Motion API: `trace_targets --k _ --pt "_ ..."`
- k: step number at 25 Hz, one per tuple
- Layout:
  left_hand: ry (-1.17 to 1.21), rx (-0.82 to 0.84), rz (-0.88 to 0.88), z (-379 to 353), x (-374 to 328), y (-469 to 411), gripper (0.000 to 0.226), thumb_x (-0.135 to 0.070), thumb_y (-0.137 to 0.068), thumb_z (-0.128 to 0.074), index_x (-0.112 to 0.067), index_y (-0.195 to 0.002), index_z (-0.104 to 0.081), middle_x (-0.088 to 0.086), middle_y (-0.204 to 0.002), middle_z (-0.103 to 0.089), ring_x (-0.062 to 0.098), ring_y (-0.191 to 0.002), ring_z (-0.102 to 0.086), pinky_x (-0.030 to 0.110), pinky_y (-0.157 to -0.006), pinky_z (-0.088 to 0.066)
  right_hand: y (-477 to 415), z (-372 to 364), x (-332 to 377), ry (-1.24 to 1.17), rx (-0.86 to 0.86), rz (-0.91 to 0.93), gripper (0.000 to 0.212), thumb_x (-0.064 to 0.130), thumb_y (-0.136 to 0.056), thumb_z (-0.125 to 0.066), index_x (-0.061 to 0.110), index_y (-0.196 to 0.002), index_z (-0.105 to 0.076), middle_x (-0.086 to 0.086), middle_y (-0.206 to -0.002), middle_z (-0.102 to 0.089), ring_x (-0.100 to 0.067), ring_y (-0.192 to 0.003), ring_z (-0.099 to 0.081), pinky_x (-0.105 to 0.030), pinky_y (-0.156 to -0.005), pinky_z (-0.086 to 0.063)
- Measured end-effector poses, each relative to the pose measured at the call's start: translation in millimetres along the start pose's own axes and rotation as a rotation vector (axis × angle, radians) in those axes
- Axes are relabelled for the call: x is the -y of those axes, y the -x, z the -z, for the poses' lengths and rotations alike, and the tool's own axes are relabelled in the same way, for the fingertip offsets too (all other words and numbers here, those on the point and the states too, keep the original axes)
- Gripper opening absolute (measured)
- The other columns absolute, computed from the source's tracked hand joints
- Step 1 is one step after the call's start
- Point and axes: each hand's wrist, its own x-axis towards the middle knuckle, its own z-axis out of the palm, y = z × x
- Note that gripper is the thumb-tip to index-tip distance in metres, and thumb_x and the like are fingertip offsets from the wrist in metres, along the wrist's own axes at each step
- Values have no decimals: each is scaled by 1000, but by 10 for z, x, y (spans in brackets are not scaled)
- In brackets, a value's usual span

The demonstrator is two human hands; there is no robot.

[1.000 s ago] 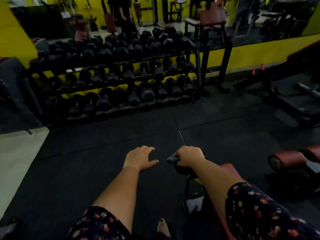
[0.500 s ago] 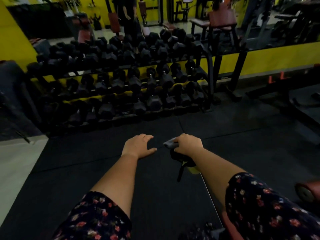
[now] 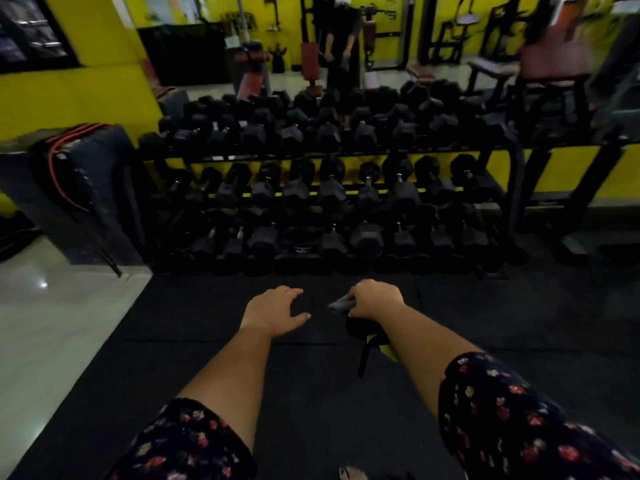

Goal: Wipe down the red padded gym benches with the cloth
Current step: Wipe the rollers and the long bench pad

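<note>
**Two hands out front, cloth in the right**

Two bare arms reach forward over the black rubber floor (image 3: 207, 358), each in a short dark floral sleeve (image 3: 187, 441). Far to the left of the left hand, a pale tiled floor (image 3: 52, 334) meets the rubber, and a dark pad with orange straps (image 3: 79, 174) leans there. The left hand (image 3: 273, 311) hangs palm down, fingers loosely spread, thumb out to the side, holding nothing. Just to its right, apart from it, the right hand (image 3: 375, 299) is curled round a bundle of cloth (image 3: 341, 304): a grey end pokes out toward the left hand, while dark folds, a strap and a yellow scrap hang beneath the wrist. Beyond both hands stands a rack (image 3: 329, 188) with three rows of black dumbbells against a yellow wall (image 3: 69, 95). Above it, a mirror shows red padded benches (image 3: 550, 67), blurred, well past the right hand. A bare toe (image 3: 351, 474) shows at the bottom edge, below the right arm.
</note>
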Motion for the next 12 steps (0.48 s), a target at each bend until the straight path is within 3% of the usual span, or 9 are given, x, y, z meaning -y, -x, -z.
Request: trace_targets --k 7,12 --pt "103 24 205 249 798 -686 67 -63 -92 -48 -34 -151 -32 -4 -149 -42 20 -131 -45 39 -98 -47 -1421 681 434 122 -13 189 36 30 -90 -56 23 -125 -60 -1 -117 -58 -25 -99 -60 -36 -70 -48" --pt "182 93 356 172 1645 -565 65 -61 -92 -52 -38 -150 -33 -3 -150 -40 20 -132 -44 44 -101 -46 -2082 650 1376 252 61 417 38 30 -91 -57 27 -130 -58 0 -125 -56 -25 -105 -59 -35 -69 -45"
